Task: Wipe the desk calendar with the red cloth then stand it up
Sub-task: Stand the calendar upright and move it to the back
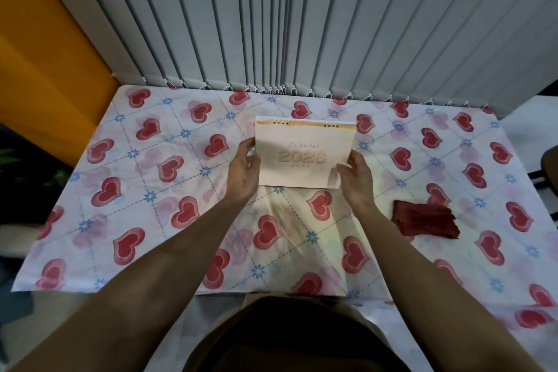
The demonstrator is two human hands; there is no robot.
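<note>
A pale desk calendar with gold spiral rings along its top and "Calendar 2026" on its cover is at the middle of the table, its front face tilted toward me. My left hand grips its left edge. My right hand grips its lower right corner. Whether its lower edge rests on the cloth I cannot tell. The red cloth lies crumpled flat on the table to the right of my right forearm, apart from both hands.
The table wears a white cover printed with red hearts and blue flowers. Grey vertical blinds hang right behind its far edge. An orange wall panel stands at the left. A dark chair part shows at the right edge.
</note>
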